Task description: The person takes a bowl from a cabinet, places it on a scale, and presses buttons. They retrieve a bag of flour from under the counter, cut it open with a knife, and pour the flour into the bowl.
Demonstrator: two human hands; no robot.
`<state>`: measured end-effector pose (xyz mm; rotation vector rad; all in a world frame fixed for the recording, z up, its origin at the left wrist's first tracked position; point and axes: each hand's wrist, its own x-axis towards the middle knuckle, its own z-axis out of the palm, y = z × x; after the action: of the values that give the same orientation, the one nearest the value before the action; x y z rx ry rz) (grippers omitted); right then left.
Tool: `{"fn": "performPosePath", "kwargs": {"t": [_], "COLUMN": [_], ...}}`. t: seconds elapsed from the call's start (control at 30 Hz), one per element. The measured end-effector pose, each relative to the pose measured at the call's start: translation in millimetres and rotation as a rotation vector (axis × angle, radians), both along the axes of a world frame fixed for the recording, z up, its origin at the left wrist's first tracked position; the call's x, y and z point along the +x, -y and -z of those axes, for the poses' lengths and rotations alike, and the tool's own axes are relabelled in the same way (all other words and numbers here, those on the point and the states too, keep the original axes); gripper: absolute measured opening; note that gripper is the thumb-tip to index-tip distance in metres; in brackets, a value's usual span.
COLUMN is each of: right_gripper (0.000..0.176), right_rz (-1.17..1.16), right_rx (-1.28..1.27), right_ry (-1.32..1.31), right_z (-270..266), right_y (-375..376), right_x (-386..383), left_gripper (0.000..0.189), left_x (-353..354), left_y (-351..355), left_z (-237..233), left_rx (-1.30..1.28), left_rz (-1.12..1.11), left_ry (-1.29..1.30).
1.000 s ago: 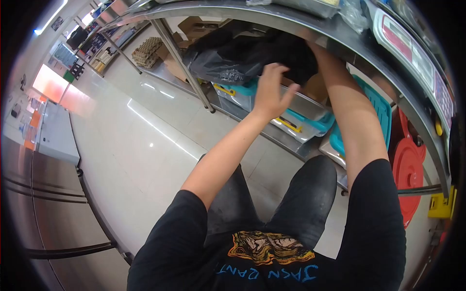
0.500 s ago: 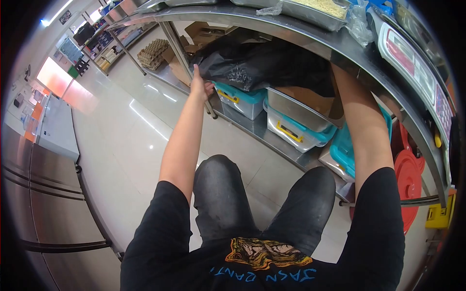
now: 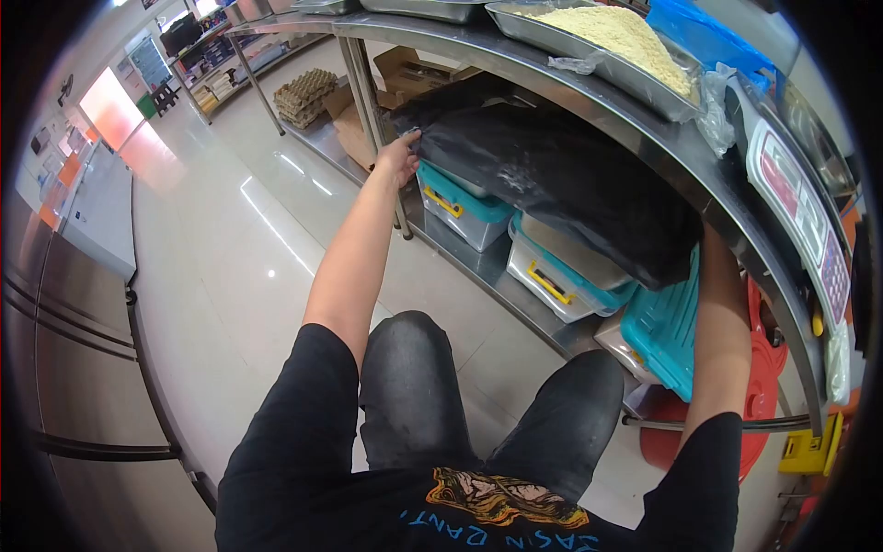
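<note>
A large black plastic sheet or bag point(image 3: 570, 175) is spread over the metal trays and bins on the lower shelf. My left hand point(image 3: 400, 160) pinches its left edge beside the table's metal leg. On the right, my forearm reaches under the tabletop by the sheet's right end; my right hand and its fingers are hidden there. Below the sheet stand clear bins with turquoise lids and yellow latches: one at left point(image 3: 460, 210), one in the middle point(image 3: 556, 271). A turquoise lid point(image 3: 664, 336) lies at the right, close to my right forearm.
Above is the steel tabletop point(image 3: 515, 46) with a tray of pale yellow crumbs point(image 3: 612, 32) and a scale point(image 3: 796, 212). Egg trays point(image 3: 305, 97) and an open cardboard box point(image 3: 405, 74) lie farther left. A red tub point(image 3: 759, 405) stands at right, a steel fridge point(image 3: 74, 368) at left.
The black plastic has spread rightward and forward, covering the cardboard and most of the metal tray. My left hand has closed on its edge. My right arm has shifted lower and outward.
</note>
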<state>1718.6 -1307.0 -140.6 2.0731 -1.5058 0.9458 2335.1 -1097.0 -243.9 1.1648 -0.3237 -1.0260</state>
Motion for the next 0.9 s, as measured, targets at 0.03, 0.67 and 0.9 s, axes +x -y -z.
{"fn": "performPosePath", "kwargs": {"t": [0.03, 0.67, 0.9], "right_gripper": [0.052, 0.043, 0.032], "right_rz": [0.022, 0.317, 0.321], "right_rx": [-0.005, 0.579, 0.687], "right_ry": [-0.008, 0.040, 0.181], "right_z": [9.2, 131.3, 112.4], "right_y": [-4.8, -63.0, -90.0], "right_x": [-19.4, -118.2, -113.3], "left_gripper": [0.031, 0.054, 0.065], "left_x": [-8.5, 0.9, -24.3], "left_y": [-0.3, 8.6, 10.0], "left_z": [-6.8, 7.1, -37.8], "left_rx": [-0.018, 0.450, 0.443], "left_rz": [0.020, -0.456, -0.575], "left_ry": [-0.015, 1.103, 1.822]}}
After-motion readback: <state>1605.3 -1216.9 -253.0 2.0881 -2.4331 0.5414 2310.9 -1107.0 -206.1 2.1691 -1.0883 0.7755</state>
